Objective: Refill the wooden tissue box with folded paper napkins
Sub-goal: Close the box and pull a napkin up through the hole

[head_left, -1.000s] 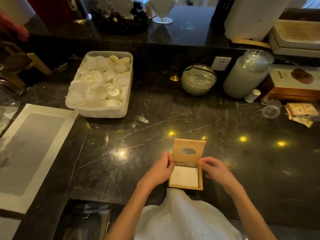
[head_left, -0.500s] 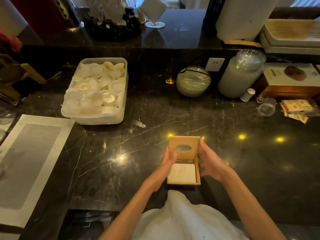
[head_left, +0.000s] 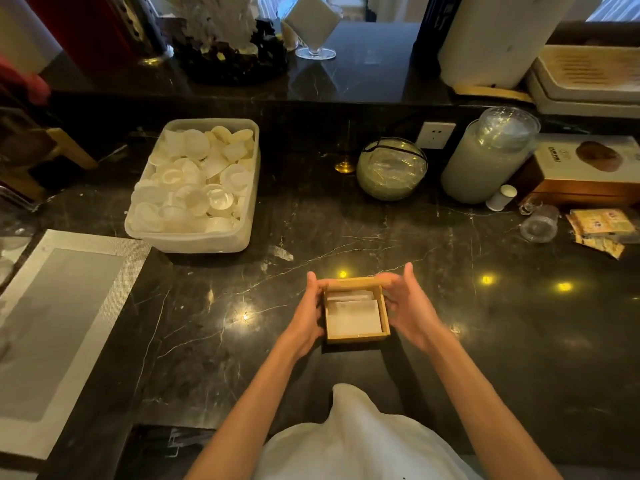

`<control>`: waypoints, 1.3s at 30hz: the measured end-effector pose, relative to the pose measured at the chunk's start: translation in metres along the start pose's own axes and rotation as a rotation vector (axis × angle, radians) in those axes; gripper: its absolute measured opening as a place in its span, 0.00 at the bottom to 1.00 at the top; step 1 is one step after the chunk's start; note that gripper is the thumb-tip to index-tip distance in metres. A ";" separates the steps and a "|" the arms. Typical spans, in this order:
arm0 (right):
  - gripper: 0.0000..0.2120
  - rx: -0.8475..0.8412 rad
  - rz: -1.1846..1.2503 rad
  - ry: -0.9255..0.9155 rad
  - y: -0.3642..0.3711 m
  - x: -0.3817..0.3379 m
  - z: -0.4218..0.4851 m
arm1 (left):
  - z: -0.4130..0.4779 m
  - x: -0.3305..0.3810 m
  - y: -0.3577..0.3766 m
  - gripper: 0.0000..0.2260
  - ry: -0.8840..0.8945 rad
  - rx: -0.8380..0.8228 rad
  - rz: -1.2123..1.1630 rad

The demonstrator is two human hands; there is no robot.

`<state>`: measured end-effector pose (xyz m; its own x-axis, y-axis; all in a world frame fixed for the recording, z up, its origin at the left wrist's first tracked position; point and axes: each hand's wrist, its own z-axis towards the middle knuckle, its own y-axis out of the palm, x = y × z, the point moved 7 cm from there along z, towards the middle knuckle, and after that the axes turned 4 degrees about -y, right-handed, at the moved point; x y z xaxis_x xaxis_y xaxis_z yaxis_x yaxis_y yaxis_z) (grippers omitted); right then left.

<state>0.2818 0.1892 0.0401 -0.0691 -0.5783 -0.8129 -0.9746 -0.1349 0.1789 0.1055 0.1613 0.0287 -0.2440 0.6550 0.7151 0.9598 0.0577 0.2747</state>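
A small wooden tissue box (head_left: 356, 337) stands on the black marble counter close to me. A stack of white folded napkins (head_left: 353, 317) lies inside it. Its hinged lid (head_left: 349, 284) shows only as a thin wooden strip along the far side. My left hand (head_left: 308, 313) clasps the box's left wall, with the fingertips up at the lid's left corner. My right hand (head_left: 405, 303) is against the right wall, with its fingers on the lid's right end.
A plastic tub (head_left: 194, 239) of white cups sits at the far left, a grey placemat (head_left: 59, 323) at the left edge. A glass bowl (head_left: 391, 168), a tall jar (head_left: 485, 157), a small glass (head_left: 538, 223) and sachets (head_left: 602, 226) line the back right.
The lid stood upright with its oval hole facing me; now it is tilted and seen edge-on. Both hands have moved from the box's front onto its sides and the lid.
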 end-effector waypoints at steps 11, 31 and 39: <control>0.08 0.214 -0.947 -0.302 0.006 0.016 -0.009 | 0.004 -0.035 -0.002 0.18 0.300 0.115 0.374; 0.19 0.042 -1.821 -0.357 0.070 -0.003 0.006 | 0.012 -0.045 -0.008 0.19 0.312 0.127 0.364; 0.19 0.057 -1.788 -0.388 0.070 -0.004 0.006 | 0.009 -0.043 -0.007 0.18 0.317 0.125 0.372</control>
<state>0.2121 0.1868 0.0521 0.9101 0.4106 -0.0551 0.0687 -0.2807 -0.9573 0.1104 0.1397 -0.0098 0.1067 0.3887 0.9152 0.9943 -0.0338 -0.1015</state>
